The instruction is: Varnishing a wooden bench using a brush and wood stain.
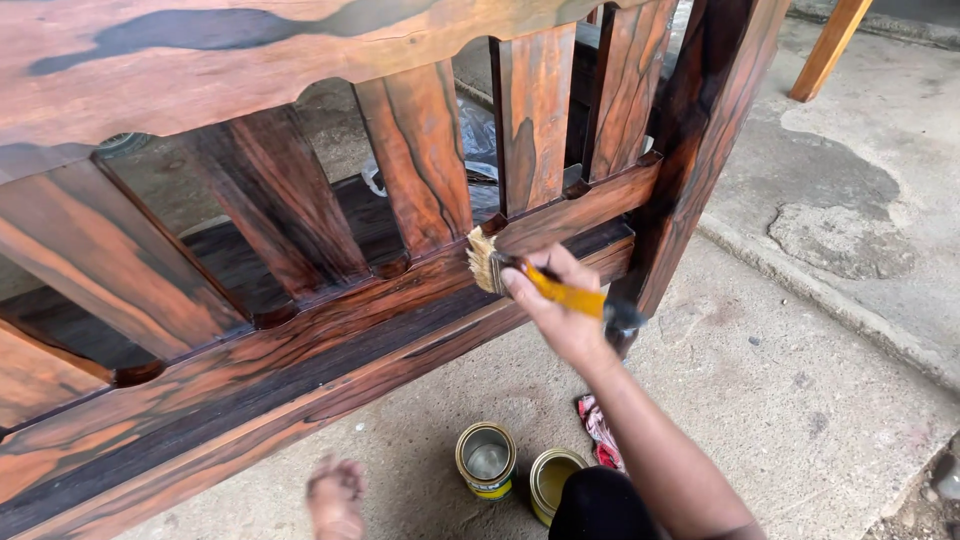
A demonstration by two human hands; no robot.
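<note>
While the right hand (560, 300) grips a paintbrush (540, 282) by its yellow handle, the pale bristles press against the lower rail (330, 310) of a wooden bench back (250, 70). The fingers are closed around the handle, with the dark end of the handle sticking out past the hand toward the corner post (700, 130). The brush touches the rail just below the gap between two upright slats (420, 150), near the right end of the rail where it meets the post. The wood is reddish brown with dark streaks and looks glossy.

On the concrete floor (800, 400) below the forearm stand two open tins (487, 460), side by side and close together; the left one has a shiny grey inside, the right one (553, 482) a yellowish inside, and it is partly hidden by a dark knee. A red patterned rag (598, 425) lies on the floor just beside the right tin. A bare foot (335, 495) rests on the floor to the left of the tins, near the bottom edge of the view. The left hand is out of view. A plain wooden leg (828, 48) leans in the top right corner.
</note>
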